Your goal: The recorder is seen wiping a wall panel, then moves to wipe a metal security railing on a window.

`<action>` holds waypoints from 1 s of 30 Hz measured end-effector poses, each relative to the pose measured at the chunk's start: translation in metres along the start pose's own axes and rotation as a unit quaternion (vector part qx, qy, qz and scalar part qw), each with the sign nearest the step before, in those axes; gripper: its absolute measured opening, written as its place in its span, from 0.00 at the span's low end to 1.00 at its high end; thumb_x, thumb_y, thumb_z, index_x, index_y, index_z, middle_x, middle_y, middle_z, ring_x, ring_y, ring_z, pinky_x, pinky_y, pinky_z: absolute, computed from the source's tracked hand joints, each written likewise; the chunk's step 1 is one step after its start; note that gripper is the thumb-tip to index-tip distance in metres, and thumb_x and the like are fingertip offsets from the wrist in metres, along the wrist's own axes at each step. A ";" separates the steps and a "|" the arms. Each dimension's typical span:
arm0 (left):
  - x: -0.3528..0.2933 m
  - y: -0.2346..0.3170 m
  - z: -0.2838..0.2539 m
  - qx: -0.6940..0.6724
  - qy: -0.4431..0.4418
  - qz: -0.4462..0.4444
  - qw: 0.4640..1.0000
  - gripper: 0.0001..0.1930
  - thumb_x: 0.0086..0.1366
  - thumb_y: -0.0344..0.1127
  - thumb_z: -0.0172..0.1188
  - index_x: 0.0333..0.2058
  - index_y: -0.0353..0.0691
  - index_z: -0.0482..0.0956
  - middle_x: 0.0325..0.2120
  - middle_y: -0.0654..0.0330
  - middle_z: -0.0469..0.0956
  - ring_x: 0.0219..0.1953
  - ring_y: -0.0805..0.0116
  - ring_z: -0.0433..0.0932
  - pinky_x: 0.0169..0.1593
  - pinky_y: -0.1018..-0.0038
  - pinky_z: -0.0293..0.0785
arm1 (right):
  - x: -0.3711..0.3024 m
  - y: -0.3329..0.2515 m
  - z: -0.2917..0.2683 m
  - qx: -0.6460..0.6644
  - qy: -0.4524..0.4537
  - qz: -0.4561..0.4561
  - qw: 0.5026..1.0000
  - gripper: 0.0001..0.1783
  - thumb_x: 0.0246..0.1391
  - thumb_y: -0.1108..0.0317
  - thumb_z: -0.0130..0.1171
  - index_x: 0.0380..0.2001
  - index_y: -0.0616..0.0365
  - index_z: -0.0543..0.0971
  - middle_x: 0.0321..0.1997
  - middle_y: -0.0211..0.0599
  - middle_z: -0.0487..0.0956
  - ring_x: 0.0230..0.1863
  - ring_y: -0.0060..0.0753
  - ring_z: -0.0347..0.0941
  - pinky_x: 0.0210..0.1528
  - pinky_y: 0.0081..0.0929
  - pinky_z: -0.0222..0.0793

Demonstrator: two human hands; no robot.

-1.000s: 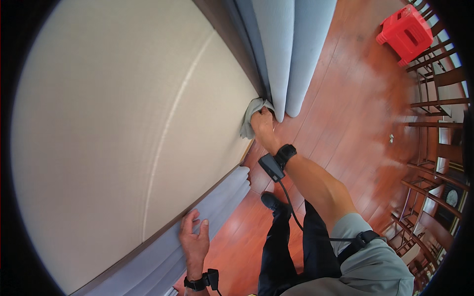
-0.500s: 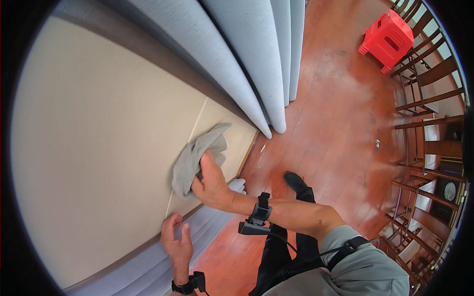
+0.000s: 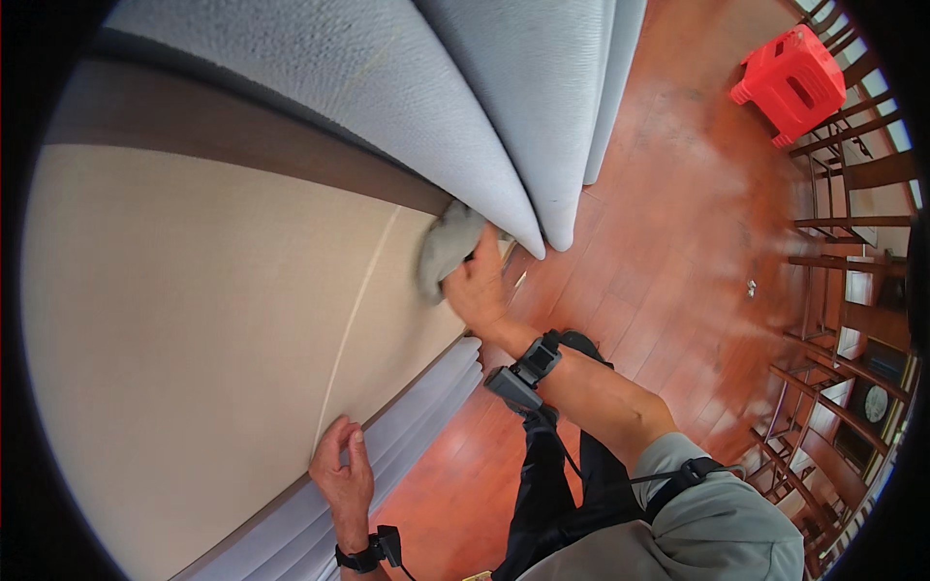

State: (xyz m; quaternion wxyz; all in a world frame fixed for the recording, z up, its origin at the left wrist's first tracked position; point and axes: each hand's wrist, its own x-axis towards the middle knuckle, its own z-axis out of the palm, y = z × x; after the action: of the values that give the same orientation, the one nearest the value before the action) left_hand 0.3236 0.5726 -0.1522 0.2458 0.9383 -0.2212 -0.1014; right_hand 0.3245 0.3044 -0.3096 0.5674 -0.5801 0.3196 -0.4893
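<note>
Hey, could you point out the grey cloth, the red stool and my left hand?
Grey cloth [image 3: 449, 252]: head view, on its bunched middle.
Red stool [image 3: 779, 80]: head view, on the red surface beside its slot.
Left hand [image 3: 344, 480]: head view, on its back.

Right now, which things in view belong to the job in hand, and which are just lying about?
In hand: cloth, held in the right hand; beige panel, with the left hand at its lower edge.

Just about: red stool; chairs; hanging curtains; small pale thing, too small to identify.
</note>
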 end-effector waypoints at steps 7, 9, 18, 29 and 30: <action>0.000 0.004 -0.001 0.063 0.014 0.038 0.997 0.11 0.65 0.28 0.61 0.44 0.30 0.80 0.31 0.52 0.84 0.34 0.63 0.83 0.43 0.70 0.78 | -0.023 0.160 -0.040 -0.666 -0.315 0.034 0.675 0.13 0.52 0.71 0.57 0.42 0.62 0.79 0.43 0.50 0.79 0.47 0.47 0.75 0.50 0.38 0.69; 0.011 0.016 0.020 0.034 0.002 0.065 0.997 0.10 0.66 0.28 0.61 0.44 0.30 0.80 0.31 0.53 0.84 0.35 0.65 0.83 0.43 0.71 0.78 | -0.028 0.249 -0.104 -0.689 -0.166 -0.213 0.673 0.17 0.46 0.69 0.60 0.41 0.63 0.80 0.46 0.57 0.78 0.49 0.54 0.75 0.54 0.47 0.66; 0.015 0.017 0.026 0.064 0.032 0.130 0.989 0.08 0.61 0.24 0.62 0.39 0.32 0.81 0.28 0.51 0.83 0.28 0.61 0.83 0.35 0.72 0.78 | 0.006 0.345 -0.158 -0.538 -0.279 0.061 0.793 0.34 0.40 0.70 0.69 0.52 0.69 0.71 0.50 0.62 0.75 0.56 0.62 0.70 0.59 0.48 0.65; 0.001 0.034 -0.012 0.074 0.023 0.018 0.997 0.09 0.61 0.30 0.64 0.40 0.34 0.82 0.30 0.51 0.84 0.30 0.59 0.85 0.36 0.70 0.80 | -0.021 0.201 -0.075 -0.512 -0.357 -0.090 0.776 0.18 0.38 0.67 0.68 0.32 0.65 0.77 0.39 0.54 0.78 0.46 0.55 0.76 0.50 0.43 0.70; 0.009 0.040 -0.003 0.051 0.030 0.037 0.998 0.09 0.61 0.30 0.64 0.40 0.34 0.82 0.30 0.51 0.84 0.30 0.59 0.85 0.36 0.70 0.80 | 0.002 0.206 -0.099 -0.528 -0.351 -0.073 0.770 0.17 0.37 0.67 0.69 0.31 0.64 0.77 0.39 0.55 0.78 0.46 0.55 0.76 0.50 0.43 0.70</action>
State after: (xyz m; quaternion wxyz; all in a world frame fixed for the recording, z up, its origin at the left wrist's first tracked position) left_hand 0.3179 0.5381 -0.1305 0.2075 0.9435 -0.2529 -0.0526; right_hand 0.2707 0.2372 -0.5217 0.2072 -0.9411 0.2632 -0.0464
